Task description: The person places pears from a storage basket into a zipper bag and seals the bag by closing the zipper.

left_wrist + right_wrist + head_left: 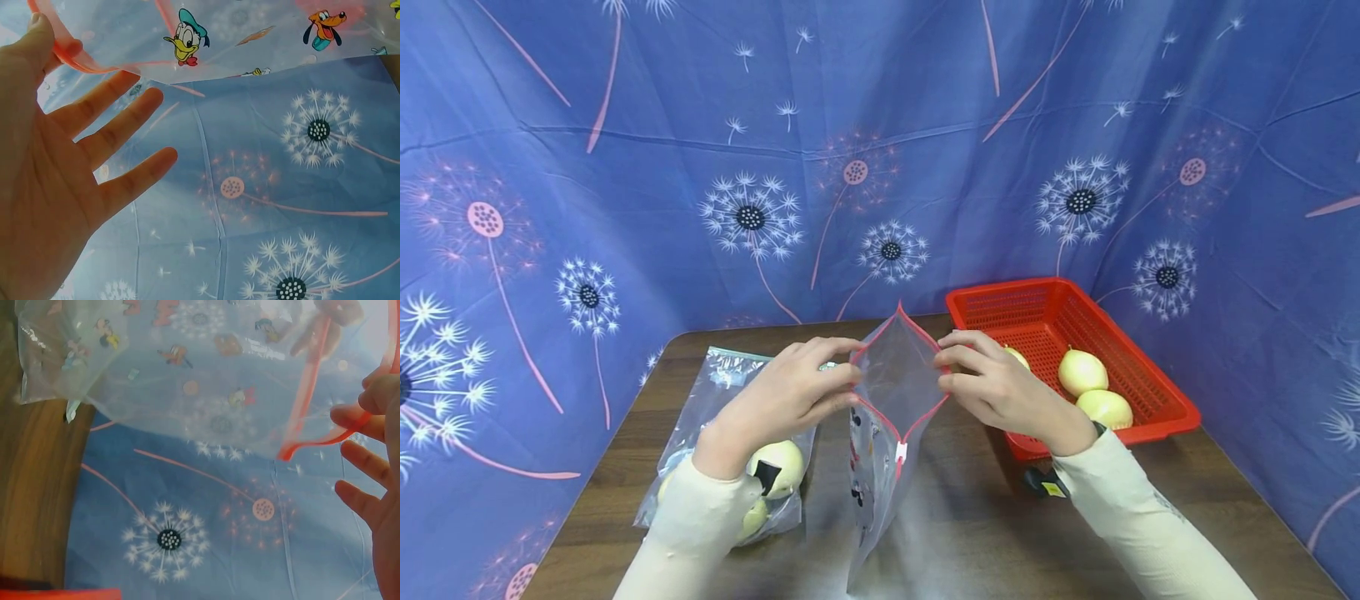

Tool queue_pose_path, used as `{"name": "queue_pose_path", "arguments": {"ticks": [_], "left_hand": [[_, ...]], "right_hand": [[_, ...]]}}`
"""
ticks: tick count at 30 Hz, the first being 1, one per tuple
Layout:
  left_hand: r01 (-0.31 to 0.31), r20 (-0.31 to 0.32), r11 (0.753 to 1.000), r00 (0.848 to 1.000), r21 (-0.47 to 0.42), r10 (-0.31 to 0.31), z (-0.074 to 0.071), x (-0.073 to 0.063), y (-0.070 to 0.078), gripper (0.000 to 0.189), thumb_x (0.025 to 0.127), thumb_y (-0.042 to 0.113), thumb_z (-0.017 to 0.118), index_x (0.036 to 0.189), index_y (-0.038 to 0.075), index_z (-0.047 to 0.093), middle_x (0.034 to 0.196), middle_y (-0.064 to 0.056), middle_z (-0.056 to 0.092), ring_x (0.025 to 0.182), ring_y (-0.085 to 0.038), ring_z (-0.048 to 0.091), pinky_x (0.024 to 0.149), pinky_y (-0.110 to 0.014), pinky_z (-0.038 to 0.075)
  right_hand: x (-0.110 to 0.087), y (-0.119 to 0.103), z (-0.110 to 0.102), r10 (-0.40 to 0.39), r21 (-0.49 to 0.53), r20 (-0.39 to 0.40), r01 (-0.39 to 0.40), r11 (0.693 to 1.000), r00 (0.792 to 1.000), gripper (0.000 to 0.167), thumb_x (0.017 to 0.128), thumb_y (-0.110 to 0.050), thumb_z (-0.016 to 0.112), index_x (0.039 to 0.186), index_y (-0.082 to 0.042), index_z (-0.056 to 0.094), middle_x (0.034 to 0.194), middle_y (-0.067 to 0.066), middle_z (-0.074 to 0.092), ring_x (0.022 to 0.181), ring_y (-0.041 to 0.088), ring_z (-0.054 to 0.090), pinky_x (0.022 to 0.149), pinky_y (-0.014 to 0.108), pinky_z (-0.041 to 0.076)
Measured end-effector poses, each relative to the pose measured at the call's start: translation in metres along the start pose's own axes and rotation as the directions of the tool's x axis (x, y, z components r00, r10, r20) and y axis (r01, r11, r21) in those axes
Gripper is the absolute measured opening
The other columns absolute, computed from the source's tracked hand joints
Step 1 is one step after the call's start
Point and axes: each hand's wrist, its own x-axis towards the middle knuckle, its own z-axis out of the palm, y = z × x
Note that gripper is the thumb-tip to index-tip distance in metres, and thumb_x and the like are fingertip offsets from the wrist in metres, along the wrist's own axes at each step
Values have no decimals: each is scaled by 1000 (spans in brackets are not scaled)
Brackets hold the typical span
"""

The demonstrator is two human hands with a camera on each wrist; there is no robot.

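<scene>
A clear zip bag with a red-edged mouth and cartoon prints stands over the middle of the table, its mouth spread in a diamond. My left hand pinches the left rim between thumb and forefinger, and the other fingers fan out below it in the left wrist view. The right rim is pinched by my right hand. A white slider sits at the near corner of the mouth. Cartoon figures show on the bag's wall. Nothing shows inside this bag.
Left of the bag, a second clear bag holds pale yellow round fruit, partly behind my left forearm. A red basket at the back right holds several similar fruits. Blue dandelion-print cloth hangs behind the wooden table.
</scene>
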Motion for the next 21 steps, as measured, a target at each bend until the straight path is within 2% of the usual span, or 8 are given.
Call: {"name": "queue_pose_path", "arguments": {"ticks": [4,8,13,17,19,21], "left_hand": [[-4,-21,999,1000,40,5,-3,-5,-1,28,104,40,47,100,18,63,128,-11,61,113,-29,61,87,-48,49],[-16,-48,993,999,118,22,-6,-8,-1,9,99,26,62,95,18,62,125,-9,64,112,-29,62,87,-48,49],[-30,-99,979,994,203,51,-8,-11,-3,14,90,18,72,89,16,58,113,-7,68,103,-28,64,81,-47,52],[-33,-130,976,990,215,62,-8,-14,-6,18,85,16,76,90,15,58,106,-7,68,98,-28,65,76,-46,52],[-23,-128,977,990,211,51,-9,-16,-7,14,89,18,72,89,15,58,105,-6,68,98,-28,65,76,-46,52],[-8,-120,978,992,209,34,-9,-19,-8,13,98,23,63,89,14,59,105,-6,67,99,-27,64,77,-45,52]], "right_hand": [[-5,1,-4,36,-40,15,-35,999,999,28,105,-15,43,87,-9,63,103,10,65,106,37,57,91,45,48],[-12,2,-7,77,-56,33,-75,996,996,31,106,-17,41,86,-8,62,104,11,65,105,37,56,94,45,44],[-19,5,-8,91,-73,12,-90,993,996,31,106,-16,41,86,-7,63,105,13,65,103,38,56,92,45,43],[-24,7,-8,99,-83,-3,-99,992,995,31,105,-14,40,87,-7,65,105,13,65,102,38,57,90,43,44],[-26,8,-8,105,-89,-6,-105,991,995,30,104,-14,40,88,-8,65,105,13,66,102,37,57,89,43,45],[-28,7,-7,111,-92,-7,-112,989,994,30,104,-13,40,88,-8,65,105,12,66,102,37,57,89,43,45]]}}
